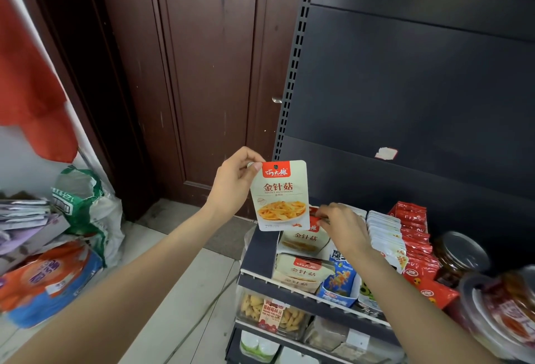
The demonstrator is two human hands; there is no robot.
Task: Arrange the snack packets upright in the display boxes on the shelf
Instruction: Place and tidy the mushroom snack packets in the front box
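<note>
My left hand (236, 182) pinches the top left corner of a white and red needle-mushroom snack packet (280, 195) and holds it upright in the air above the shelf. Below it stands a cream display box (301, 243) with more of the same packets inside. My right hand (341, 226) reaches into that box, its fingers curled on the red top of a packet (314, 219) there. A second box of the same packets (301, 272) sits in front, near the shelf edge.
To the right stand rows of white packets (386, 233), red packets (414, 236), a blue box (340, 279) and a glass jar (460, 256). The dark shelf (257, 250) has lower tiers of snacks. A brown door (202, 74) and bags on the floor (86, 207) lie left.
</note>
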